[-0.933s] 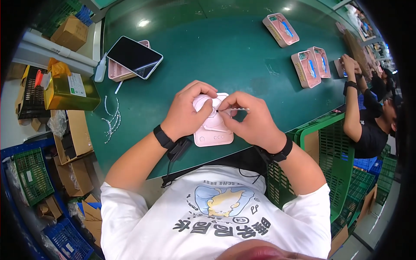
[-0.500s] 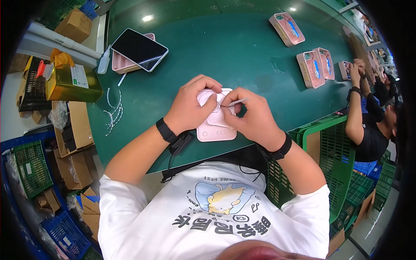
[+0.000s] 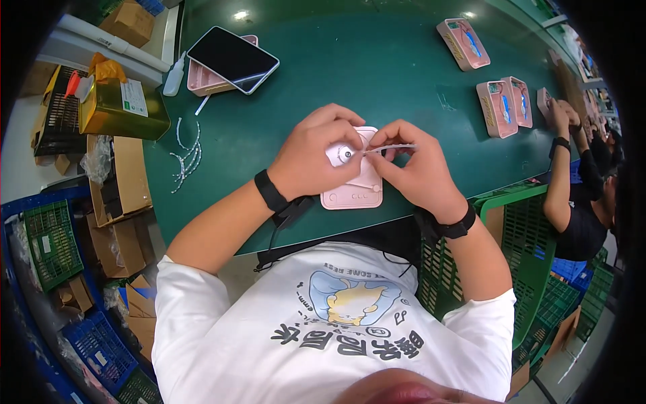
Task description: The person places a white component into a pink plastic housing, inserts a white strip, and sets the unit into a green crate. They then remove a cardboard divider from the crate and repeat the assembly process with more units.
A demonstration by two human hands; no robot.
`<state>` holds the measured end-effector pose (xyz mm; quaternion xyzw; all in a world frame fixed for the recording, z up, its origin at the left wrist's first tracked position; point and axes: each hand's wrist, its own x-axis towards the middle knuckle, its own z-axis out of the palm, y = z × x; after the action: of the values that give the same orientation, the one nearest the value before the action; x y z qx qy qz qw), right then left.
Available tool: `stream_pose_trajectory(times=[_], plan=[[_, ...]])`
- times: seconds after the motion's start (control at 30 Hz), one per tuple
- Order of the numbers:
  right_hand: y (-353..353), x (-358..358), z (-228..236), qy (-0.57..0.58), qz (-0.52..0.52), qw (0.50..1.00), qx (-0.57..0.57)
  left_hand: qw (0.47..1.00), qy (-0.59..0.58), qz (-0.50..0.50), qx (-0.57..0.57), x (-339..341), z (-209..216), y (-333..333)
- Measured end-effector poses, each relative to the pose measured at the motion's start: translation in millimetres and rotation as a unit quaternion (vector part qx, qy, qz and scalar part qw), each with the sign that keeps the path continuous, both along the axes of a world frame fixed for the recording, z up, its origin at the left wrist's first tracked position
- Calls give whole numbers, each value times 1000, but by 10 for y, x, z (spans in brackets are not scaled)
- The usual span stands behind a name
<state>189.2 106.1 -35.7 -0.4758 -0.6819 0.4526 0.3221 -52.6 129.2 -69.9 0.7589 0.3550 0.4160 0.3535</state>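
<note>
Green worktop (image 3: 350,67), open pink cases (image 3: 487,111) toward its far right holding wired blue pieces (image 3: 505,108).
Our right hand (image 3: 425,176) pinches a slim white strip (image 3: 398,146) above a pink panel (image 3: 352,188) on the worktop; our left hand (image 3: 315,155) curls over that panel, and we cannot tell whether it grips anything.

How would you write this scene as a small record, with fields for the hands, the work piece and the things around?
Left hand: over pink panel, exact grip unclear
Right hand: pinching thin pale strip
Work piece: pink panel, on green table
Table, left: phone on pink box; squeeze bottle; loose strips
Table, right: open pink boxes with blue parts inside
Far left: gold can
</note>
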Motion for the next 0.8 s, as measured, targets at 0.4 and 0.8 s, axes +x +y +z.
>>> stream_pose_trajectory(times=[0.4,0.8], plan=[[78,25,-43,150,-71,962,-217,981,143,81,101,97,88,-185],[69,75,-72,73,-20,994,-73,979,169,33,112,83,86,-152]])
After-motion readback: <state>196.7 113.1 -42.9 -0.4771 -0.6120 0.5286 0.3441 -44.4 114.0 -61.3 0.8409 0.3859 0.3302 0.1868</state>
